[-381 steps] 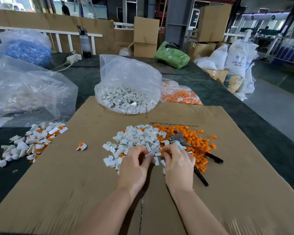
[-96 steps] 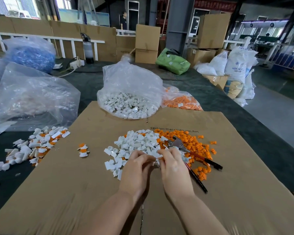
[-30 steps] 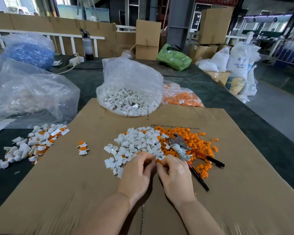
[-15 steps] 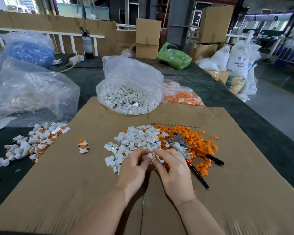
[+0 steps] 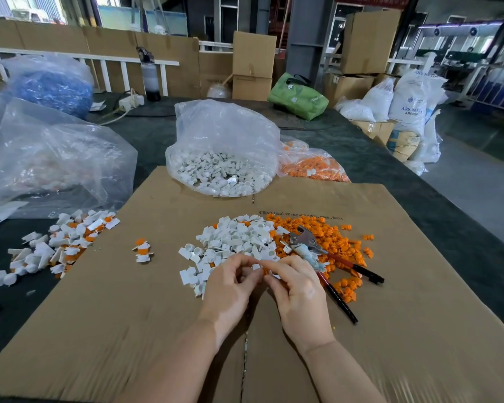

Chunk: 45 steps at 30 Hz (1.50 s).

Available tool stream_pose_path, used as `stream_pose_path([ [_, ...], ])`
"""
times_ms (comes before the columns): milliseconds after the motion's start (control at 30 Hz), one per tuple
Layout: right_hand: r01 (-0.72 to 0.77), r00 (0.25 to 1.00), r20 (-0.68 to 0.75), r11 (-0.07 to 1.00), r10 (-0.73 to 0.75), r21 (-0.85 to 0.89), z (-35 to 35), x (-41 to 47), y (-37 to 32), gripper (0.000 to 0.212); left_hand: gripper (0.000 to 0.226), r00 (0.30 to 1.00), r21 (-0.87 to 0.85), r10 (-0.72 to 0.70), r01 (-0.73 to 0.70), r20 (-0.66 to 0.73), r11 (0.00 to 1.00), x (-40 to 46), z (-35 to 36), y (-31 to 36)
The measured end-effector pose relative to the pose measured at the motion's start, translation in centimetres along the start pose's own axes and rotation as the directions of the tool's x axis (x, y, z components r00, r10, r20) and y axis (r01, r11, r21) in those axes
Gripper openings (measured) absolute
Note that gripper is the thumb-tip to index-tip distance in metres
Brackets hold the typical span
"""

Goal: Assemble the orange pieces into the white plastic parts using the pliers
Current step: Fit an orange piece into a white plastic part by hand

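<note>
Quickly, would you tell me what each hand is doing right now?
Left hand: fingers pinched on a small white part.
Right hand: fingertips pinched on the same part; pliers lie unheld.

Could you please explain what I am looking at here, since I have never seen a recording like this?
There is no machine: a person wears a camera on the head, looking forward and down at their own bare hands. The left hand and right hand meet fingertip to fingertip around a small white plastic part. They work over a flat brown cardboard sheet. On it lie a loose pile of white plastic parts, a loose pile of orange pieces and red-and-black-handled metal pliers, which nobody holds. Behind stand a clear bag of white parts and a clear bag of orange pieces. At the left lies a heap of mixed white-and-orange pieces.
</note>
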State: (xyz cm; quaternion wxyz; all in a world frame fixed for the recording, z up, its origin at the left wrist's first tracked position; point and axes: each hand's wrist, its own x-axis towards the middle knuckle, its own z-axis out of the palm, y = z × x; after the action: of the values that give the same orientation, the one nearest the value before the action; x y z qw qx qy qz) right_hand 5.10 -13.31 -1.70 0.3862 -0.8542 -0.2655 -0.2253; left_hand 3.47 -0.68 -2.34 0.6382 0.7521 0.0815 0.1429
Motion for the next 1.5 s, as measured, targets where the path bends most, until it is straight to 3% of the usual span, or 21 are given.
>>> stream_pose_path([
  [700,0.003,1.000,-0.014,1.000,-0.003,-0.009,-0.02,-0.02,-0.06,0.022,0.005,1.000,0.043,-0.004,0.004,0.011,0.999,0.20,-0.08,-0.49],
  [1500,-0.013,0.993,-0.116,1.000,0.013,0.001,0.29,-0.33,0.40,0.015,0.006,0.999,-0.037,-0.036,0.036,0.014,0.999,0.25,-0.14,-0.28],
])
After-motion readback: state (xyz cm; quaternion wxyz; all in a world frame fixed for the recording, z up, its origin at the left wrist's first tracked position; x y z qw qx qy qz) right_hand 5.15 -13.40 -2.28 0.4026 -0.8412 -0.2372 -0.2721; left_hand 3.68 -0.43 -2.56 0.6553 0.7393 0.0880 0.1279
